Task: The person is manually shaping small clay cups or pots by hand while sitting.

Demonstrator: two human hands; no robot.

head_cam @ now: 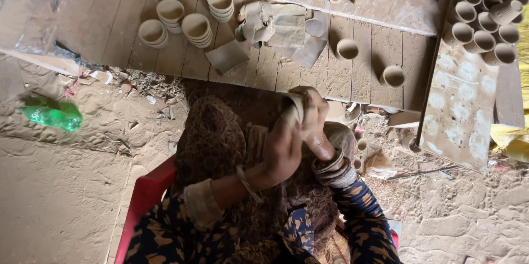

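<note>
Both hands closed around one small clay cup, pale and still soft-looking: the left hand gripped it from below, the right hand wrapped its upper side. Beyond the fingers lay a rough wooden board with stacked round cups, and a green plastic bottle on sandy ground.

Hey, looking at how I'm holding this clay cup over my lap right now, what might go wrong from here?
Both hands, left hand and right hand, wrap the clay cup tightly; if the clay is soft, squeezing could dent it. It hangs over your lap, so a slip might drop it toward the small cups by your knee. The stacked cups on the plank may topple if bumped.
</note>
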